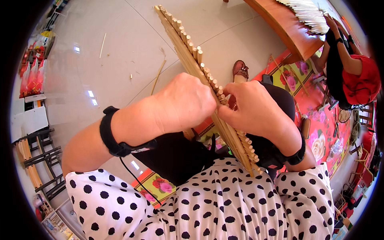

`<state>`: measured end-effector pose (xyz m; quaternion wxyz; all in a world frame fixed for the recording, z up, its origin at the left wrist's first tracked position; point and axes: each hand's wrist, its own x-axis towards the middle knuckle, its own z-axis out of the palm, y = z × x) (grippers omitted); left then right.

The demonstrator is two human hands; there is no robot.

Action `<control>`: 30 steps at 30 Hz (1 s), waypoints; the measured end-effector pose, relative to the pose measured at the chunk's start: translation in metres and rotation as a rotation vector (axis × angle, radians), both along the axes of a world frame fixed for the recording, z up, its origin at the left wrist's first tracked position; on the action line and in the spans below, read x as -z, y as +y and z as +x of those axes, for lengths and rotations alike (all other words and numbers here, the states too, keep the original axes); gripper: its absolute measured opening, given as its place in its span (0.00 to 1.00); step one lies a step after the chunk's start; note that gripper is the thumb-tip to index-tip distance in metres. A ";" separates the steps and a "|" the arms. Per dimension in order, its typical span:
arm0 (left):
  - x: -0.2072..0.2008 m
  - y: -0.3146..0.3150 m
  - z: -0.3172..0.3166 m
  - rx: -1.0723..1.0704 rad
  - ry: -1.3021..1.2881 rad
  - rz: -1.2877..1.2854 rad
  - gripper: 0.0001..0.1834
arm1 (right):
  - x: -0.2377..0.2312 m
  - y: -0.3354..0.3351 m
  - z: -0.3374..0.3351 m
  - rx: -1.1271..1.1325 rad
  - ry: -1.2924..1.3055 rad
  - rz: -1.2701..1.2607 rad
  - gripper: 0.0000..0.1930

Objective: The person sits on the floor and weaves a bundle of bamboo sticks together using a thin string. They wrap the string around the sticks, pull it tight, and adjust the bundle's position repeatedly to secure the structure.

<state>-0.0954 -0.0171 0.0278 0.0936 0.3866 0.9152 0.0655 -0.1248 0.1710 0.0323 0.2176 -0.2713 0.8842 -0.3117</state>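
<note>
A row of pale, straw-coloured sticks (187, 56), bound side by side into a long narrow panel, slants from the far middle down to my lap. Its round cut ends line the right edge, and a couple stick out further than their neighbours. My left hand (186, 100) is closed in a fist against the panel's left side; what its fingers hold is hidden. From the right, my right hand (250, 106) pinches the panel's edge between thumb and fingers, close to the left knuckles. Both wrists wear black bands.
Loose stalks (159, 76) lie on the tiled floor. A wooden table (276, 24) at the far right carries another spread of pale sticks (306, 14), where a person in red (362, 78) works. Floral mats (318, 140) cover the floor at right; folded stools (44, 164) stand at left.
</note>
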 end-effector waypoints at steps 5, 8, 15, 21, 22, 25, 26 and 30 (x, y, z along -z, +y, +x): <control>0.004 -0.003 -0.012 -0.062 -0.176 0.069 0.07 | 0.012 0.004 0.005 0.030 0.026 0.083 0.17; 0.001 -0.001 -0.010 -0.029 -0.169 0.019 0.07 | 0.006 -0.001 0.006 -0.009 -0.025 0.218 0.16; 0.009 -0.003 -0.012 0.095 -0.151 0.063 0.06 | 0.005 -0.009 0.009 -0.045 -0.017 0.298 0.14; 0.017 -0.012 -0.004 0.089 -0.160 0.141 0.08 | 0.006 -0.007 0.008 -0.068 -0.021 0.279 0.15; 0.016 -0.014 -0.001 0.072 -0.168 0.148 0.09 | 0.005 -0.008 0.008 -0.078 -0.019 0.263 0.15; 0.012 -0.024 0.010 0.055 -0.152 0.161 0.09 | 0.008 -0.009 0.008 -0.113 0.038 0.272 0.17; 0.010 -0.030 0.014 0.057 -0.138 0.164 0.09 | 0.008 -0.004 0.004 -0.079 0.058 0.259 0.17; -0.011 -0.065 0.018 -0.122 -0.226 0.084 0.10 | 0.007 0.014 -0.006 0.019 0.072 0.241 0.20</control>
